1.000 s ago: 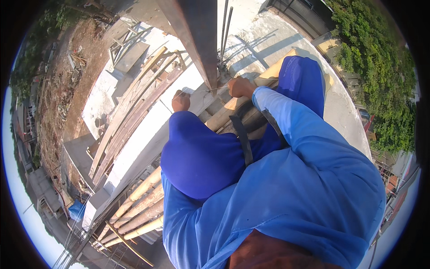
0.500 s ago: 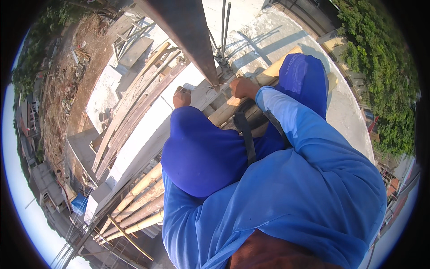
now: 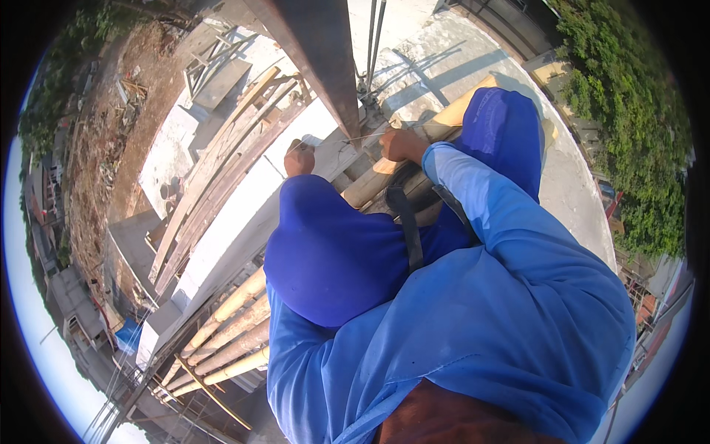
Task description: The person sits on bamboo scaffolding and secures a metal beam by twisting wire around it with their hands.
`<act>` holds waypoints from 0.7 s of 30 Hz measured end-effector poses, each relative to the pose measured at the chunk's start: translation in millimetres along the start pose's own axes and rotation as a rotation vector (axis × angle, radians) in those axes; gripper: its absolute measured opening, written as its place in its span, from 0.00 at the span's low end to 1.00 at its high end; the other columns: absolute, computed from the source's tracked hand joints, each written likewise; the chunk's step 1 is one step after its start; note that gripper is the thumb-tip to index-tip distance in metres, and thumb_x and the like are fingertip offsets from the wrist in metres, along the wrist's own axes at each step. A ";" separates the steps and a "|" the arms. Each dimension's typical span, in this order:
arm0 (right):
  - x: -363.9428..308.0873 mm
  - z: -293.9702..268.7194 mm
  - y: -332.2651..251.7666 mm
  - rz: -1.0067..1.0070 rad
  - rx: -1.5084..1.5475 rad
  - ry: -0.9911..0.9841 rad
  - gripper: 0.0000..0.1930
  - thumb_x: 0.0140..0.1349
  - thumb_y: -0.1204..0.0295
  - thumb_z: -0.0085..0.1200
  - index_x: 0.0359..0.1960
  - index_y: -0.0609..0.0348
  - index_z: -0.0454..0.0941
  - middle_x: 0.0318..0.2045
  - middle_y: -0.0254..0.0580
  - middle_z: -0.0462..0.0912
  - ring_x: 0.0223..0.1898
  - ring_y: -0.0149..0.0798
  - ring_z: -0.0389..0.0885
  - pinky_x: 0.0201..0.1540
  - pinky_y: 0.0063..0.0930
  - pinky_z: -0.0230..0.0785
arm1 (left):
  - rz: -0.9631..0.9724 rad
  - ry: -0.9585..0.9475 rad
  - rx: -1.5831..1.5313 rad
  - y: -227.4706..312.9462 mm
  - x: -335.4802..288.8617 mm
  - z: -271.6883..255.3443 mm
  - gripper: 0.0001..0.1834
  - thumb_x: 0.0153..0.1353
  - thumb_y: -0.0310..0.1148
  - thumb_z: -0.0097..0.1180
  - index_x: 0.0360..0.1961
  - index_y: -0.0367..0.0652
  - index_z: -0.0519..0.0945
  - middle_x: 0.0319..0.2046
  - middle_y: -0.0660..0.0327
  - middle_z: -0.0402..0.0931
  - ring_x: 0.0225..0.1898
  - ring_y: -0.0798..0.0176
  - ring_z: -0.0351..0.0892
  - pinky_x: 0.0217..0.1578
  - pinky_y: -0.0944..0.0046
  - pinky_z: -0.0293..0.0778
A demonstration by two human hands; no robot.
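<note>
My left hand (image 3: 299, 158) is closed in a fist beyond my left knee, beside the white wall top. To its right, my right hand (image 3: 401, 144) is closed with bent fingers over a bamboo pole (image 3: 367, 185). A thin pale string or wire (image 3: 365, 138) runs from my right hand toward the left one, past the lower end of a brown steel beam (image 3: 318, 63). A thin dark strand (image 3: 274, 166) shows beside my left fist. What lies inside both fists is hidden by the fingers.
Long wooden planks (image 3: 214, 174) lie left of the white wall top (image 3: 244, 196). Several bamboo poles (image 3: 233, 325) stick out at lower left, above a drop. Thin metal bars (image 3: 376, 44) stand behind the beam. A concrete slab (image 3: 473, 63) stretches to the right, with trees (image 3: 629, 111) beyond.
My view has shifted slightly, and the beam sits a little farther right. Both hands stay closed in nearly the same places. The strand between them shows less clearly near my left hand.
</note>
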State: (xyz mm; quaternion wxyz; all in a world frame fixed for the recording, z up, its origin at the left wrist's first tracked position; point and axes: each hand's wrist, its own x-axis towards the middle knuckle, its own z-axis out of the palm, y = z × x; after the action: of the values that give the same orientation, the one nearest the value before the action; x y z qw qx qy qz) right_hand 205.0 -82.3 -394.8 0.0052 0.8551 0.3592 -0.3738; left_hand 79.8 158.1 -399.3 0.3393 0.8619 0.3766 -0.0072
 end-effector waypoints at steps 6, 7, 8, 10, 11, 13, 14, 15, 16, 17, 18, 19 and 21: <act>1.2 3.6 3.4 -0.003 -0.011 0.042 0.19 0.55 0.61 0.44 0.45 0.56 0.76 0.51 0.48 0.71 0.53 0.49 0.71 0.54 0.46 0.63 | -0.001 0.013 0.008 4.0 -1.5 0.0 0.12 0.49 0.38 0.57 0.28 0.40 0.79 0.29 0.47 0.78 0.35 0.47 0.78 0.38 0.56 0.70; -0.7 2.2 1.0 -0.018 0.011 0.057 0.18 0.55 0.63 0.43 0.43 0.59 0.77 0.50 0.50 0.73 0.51 0.50 0.73 0.53 0.47 0.63 | -0.007 0.012 0.014 3.4 -2.1 -1.3 0.12 0.49 0.38 0.57 0.28 0.40 0.79 0.30 0.47 0.78 0.35 0.47 0.78 0.38 0.56 0.70; -2.1 0.6 -1.5 -0.033 0.033 0.072 0.17 0.55 0.66 0.43 0.41 0.62 0.77 0.49 0.52 0.75 0.50 0.51 0.74 0.53 0.48 0.63 | -0.013 0.010 0.019 2.9 -2.5 -2.5 0.12 0.49 0.38 0.57 0.29 0.40 0.79 0.30 0.47 0.78 0.35 0.47 0.78 0.39 0.56 0.70; -1.1 -0.7 0.8 -0.008 0.034 -0.024 0.20 0.55 0.61 0.44 0.47 0.56 0.74 0.53 0.49 0.69 0.54 0.50 0.69 0.55 0.55 0.59 | -0.016 0.002 0.020 5.2 -3.2 -2.4 0.12 0.49 0.38 0.57 0.29 0.40 0.78 0.30 0.47 0.78 0.35 0.47 0.78 0.39 0.56 0.71; -0.2 -1.5 2.3 0.005 0.034 -0.073 0.21 0.56 0.58 0.44 0.49 0.54 0.73 0.56 0.48 0.66 0.56 0.50 0.67 0.55 0.58 0.57 | -0.018 -0.002 0.021 6.3 -3.6 -2.1 0.12 0.49 0.38 0.57 0.29 0.40 0.78 0.30 0.47 0.78 0.35 0.47 0.78 0.39 0.56 0.71; 5.2 1.8 5.1 0.017 0.048 -0.094 0.22 0.56 0.57 0.44 0.50 0.53 0.72 0.57 0.48 0.64 0.57 0.51 0.66 0.56 0.61 0.55 | 0.001 0.008 0.035 4.5 -1.7 -0.5 0.12 0.49 0.38 0.57 0.29 0.40 0.78 0.29 0.47 0.78 0.35 0.47 0.78 0.38 0.56 0.71; 7.1 3.8 6.7 0.024 0.054 -0.105 0.22 0.56 0.57 0.44 0.50 0.53 0.72 0.57 0.49 0.64 0.57 0.51 0.66 0.56 0.63 0.54 | 0.011 0.012 0.042 3.8 -0.6 0.4 0.12 0.49 0.38 0.57 0.29 0.40 0.78 0.29 0.47 0.78 0.35 0.47 0.78 0.38 0.56 0.71; 7.2 3.5 5.3 0.021 0.045 -0.104 0.22 0.57 0.57 0.44 0.50 0.53 0.72 0.57 0.49 0.64 0.57 0.51 0.66 0.56 0.62 0.54 | 0.004 0.012 0.042 2.3 -0.1 0.4 0.12 0.49 0.38 0.57 0.29 0.40 0.78 0.29 0.47 0.78 0.35 0.47 0.78 0.38 0.56 0.71; 7.2 3.3 3.7 0.018 0.035 -0.104 0.22 0.57 0.57 0.44 0.50 0.53 0.72 0.57 0.49 0.64 0.57 0.51 0.66 0.56 0.62 0.54 | -0.002 0.012 0.042 1.0 0.3 0.5 0.12 0.49 0.39 0.57 0.29 0.40 0.78 0.29 0.47 0.78 0.35 0.47 0.78 0.38 0.56 0.71; 6.9 2.9 2.3 0.015 0.025 -0.103 0.22 0.57 0.56 0.44 0.50 0.53 0.72 0.57 0.49 0.63 0.57 0.51 0.66 0.57 0.62 0.54 | -0.008 0.011 0.042 -0.2 0.5 0.5 0.12 0.49 0.39 0.57 0.29 0.40 0.78 0.29 0.47 0.78 0.35 0.47 0.78 0.38 0.56 0.71; 5.7 2.2 2.1 0.016 0.025 -0.102 0.22 0.57 0.56 0.44 0.50 0.53 0.72 0.57 0.49 0.64 0.57 0.51 0.66 0.56 0.62 0.54 | -0.011 0.014 0.043 0.3 0.0 0.7 0.12 0.49 0.39 0.57 0.29 0.40 0.78 0.29 0.47 0.78 0.34 0.47 0.78 0.38 0.56 0.71; 4.4 1.4 2.0 0.016 0.024 -0.101 0.22 0.57 0.57 0.44 0.50 0.53 0.72 0.57 0.49 0.64 0.57 0.51 0.66 0.56 0.61 0.55 | -0.015 0.016 0.044 0.6 -0.9 0.7 0.12 0.50 0.38 0.57 0.29 0.40 0.78 0.29 0.47 0.78 0.34 0.47 0.78 0.38 0.56 0.71; 4.0 1.1 2.8 0.010 0.026 -0.096 0.22 0.57 0.57 0.45 0.50 0.53 0.72 0.56 0.48 0.65 0.57 0.50 0.66 0.56 0.60 0.55 | -0.011 0.017 0.040 0.7 -0.9 1.1 0.12 0.50 0.38 0.57 0.29 0.40 0.78 0.29 0.47 0.78 0.34 0.47 0.78 0.38 0.56 0.71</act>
State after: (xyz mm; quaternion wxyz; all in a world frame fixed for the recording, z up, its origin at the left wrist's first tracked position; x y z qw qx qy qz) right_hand 207.8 -82.2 -398.9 0.0129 0.8381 0.3492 -0.4189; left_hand 79.9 156.5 -399.6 0.3187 0.8666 0.3838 -0.0094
